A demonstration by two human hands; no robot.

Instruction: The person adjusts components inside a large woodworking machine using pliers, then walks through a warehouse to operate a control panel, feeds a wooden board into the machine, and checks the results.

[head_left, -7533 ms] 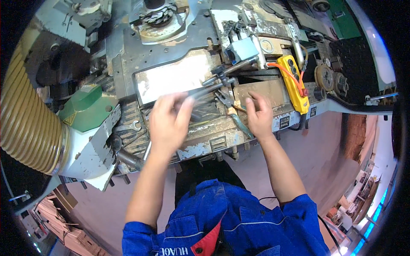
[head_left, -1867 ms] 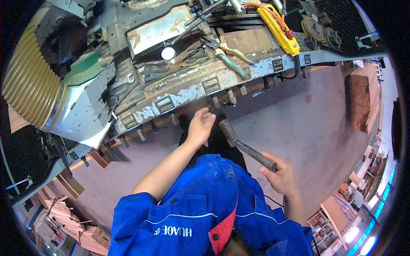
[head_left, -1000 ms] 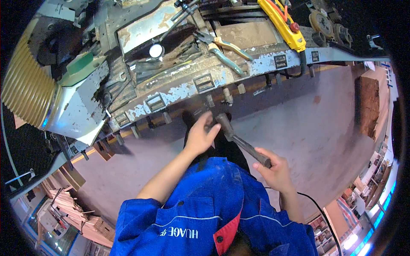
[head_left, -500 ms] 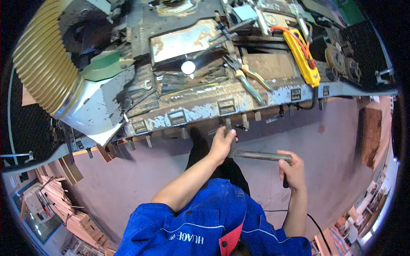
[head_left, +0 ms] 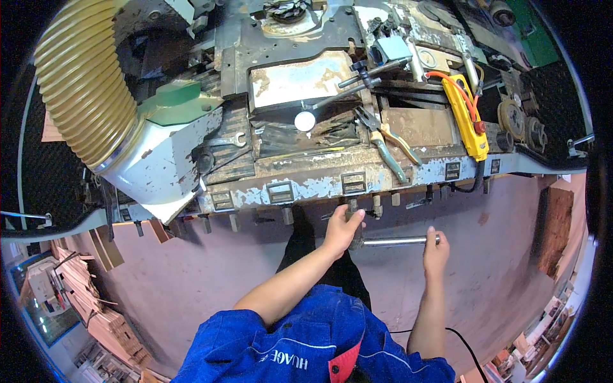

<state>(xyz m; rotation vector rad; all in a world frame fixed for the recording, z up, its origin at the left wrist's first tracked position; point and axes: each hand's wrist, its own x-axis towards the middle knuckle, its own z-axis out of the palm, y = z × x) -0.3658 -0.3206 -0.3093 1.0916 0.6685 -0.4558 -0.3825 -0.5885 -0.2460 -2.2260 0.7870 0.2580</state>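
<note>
A metal crank handle (head_left: pixel 396 242) stretches sideways below the front rail of a worn machine (head_left: pixel 317 190). My left hand (head_left: pixel 343 231) is closed around the crank's hub end, right beneath a square shaft end under the rail. At the other end of the bar, my right hand (head_left: pixel 436 253) is closed around the crank's grip, which the fingers mostly hide. How far the hub sits on the shaft cannot be seen behind my left hand. Above on the machine lie pliers (head_left: pixel 387 147) with green and tan handles. A round dial gauge (head_left: pixel 305 121) is left of them.
Several shaft ends stick out under the rail. A yellow control pendant (head_left: pixel 466 118) with a red button hangs at the right. A ribbed hose (head_left: pixel 89 89) fills the left. An open-end wrench (head_left: pixel 225 140) lies beside it. Stacked timber (head_left: pixel 105 313) stands at the lower left.
The view has shifted, so the machine appears lower and further right. The crank's bar has turned slightly, its right end rising relative to the hub. Both hands keep their hold.
</note>
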